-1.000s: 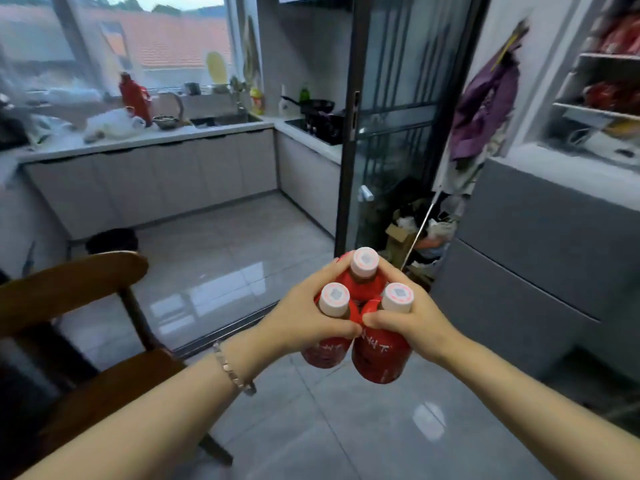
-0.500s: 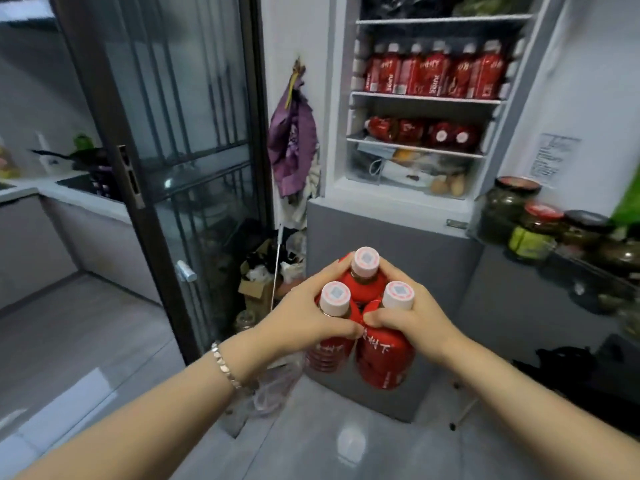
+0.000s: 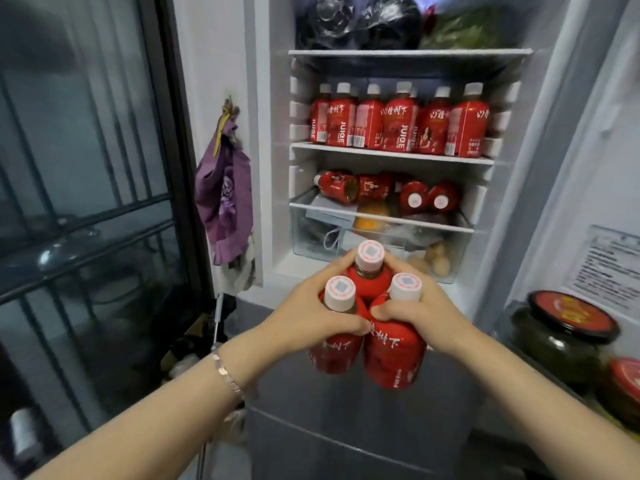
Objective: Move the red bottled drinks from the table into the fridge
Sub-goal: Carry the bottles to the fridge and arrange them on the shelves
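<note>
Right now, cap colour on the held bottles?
White caps on the bottles, pink-red ring on top; head view.

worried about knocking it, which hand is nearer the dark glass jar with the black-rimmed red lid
Right. The right hand, gripping the red plastic bottles, is left of the dark glass jar; the left hand grips their other side, farther away.

The 3 bottles are wrapped in glossy red plastic film, w/ matt pale plastic caps. A shiny metal bracelet is seen. The fridge drawer is clear, smooth plastic; the hung bag is soft purple cloth. The jar is dark glossy glass. A paper notice is stuck on the fridge door.
</note>
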`<state>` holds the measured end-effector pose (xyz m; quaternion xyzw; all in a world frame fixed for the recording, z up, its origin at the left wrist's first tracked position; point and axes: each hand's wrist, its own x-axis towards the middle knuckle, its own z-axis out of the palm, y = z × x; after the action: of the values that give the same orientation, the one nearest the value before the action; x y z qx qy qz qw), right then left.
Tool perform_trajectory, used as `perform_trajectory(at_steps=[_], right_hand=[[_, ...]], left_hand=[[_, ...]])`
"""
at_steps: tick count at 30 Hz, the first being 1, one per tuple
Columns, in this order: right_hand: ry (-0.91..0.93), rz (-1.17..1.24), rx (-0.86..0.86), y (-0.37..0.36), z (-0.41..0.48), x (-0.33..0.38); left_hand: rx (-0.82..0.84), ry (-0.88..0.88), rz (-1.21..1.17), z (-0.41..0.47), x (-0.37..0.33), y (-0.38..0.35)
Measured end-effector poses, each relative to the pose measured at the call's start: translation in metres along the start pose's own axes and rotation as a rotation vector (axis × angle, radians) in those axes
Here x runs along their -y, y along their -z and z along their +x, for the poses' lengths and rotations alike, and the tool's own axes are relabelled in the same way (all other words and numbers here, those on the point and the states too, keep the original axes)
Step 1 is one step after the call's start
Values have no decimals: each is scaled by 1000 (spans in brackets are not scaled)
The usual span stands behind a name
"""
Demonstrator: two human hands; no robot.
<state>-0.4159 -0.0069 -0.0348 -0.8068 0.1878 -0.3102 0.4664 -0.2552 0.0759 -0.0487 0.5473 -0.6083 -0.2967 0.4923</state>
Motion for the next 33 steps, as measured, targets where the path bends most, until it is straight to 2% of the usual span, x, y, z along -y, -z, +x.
perform_trajectory(at_steps=[5,8,11,18,23,26,30,33], right_hand=[[19,18,-137,18,86,-27],[7,28,-190,34,144,-36],[-16,63,-287,56,202,-42],[-149,29,-278,85,255,-59],[-241,-16,-273,107,269,-61],[-309,-57,-319,114,272,-60],[-360,-137,-612,120,276,-75],[-351,-100,-722,120,270,-90]], left_hand=[[95,-74,29,101,29,41],[134,-55,26,164,32,71],[252,-45,5,238,30,99],[434,171,-9,325,35,110],[517,209,-55,349,37,106],[483,215,-80,354,41,97],[288,264,-197,358,45,77],[176,300,-269,355,47,65]])
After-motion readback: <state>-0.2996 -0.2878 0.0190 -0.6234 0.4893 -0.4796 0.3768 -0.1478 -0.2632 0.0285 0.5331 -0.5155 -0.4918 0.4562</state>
